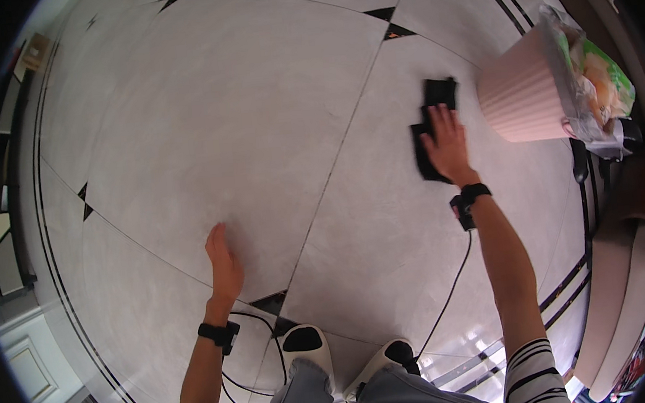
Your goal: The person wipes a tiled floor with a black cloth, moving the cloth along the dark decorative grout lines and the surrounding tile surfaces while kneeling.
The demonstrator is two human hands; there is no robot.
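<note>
My right hand (449, 147) lies flat over a dark black cloth (440, 92) on the pale tiled floor, its thumb spread from the fingers. The cloth shows above the fingertips and left of the palm; the part beneath the hand is hidden. Off to the left, my left hand (225, 264) is held edge-on above the floor with nothing in it, fingers extended. Each wrist wears a black strap with a small device, and a thin black cable (451, 288) hangs from the right one.
A pink ribbed waste bin (520, 89) with a plastic liner stands just right of the cloth. Beige upholstered furniture (607, 297) fills the lower right. A white panelled cabinet door (37, 359) is at the left. Loops of cable (252, 389) lie near my slippers (307, 346).
</note>
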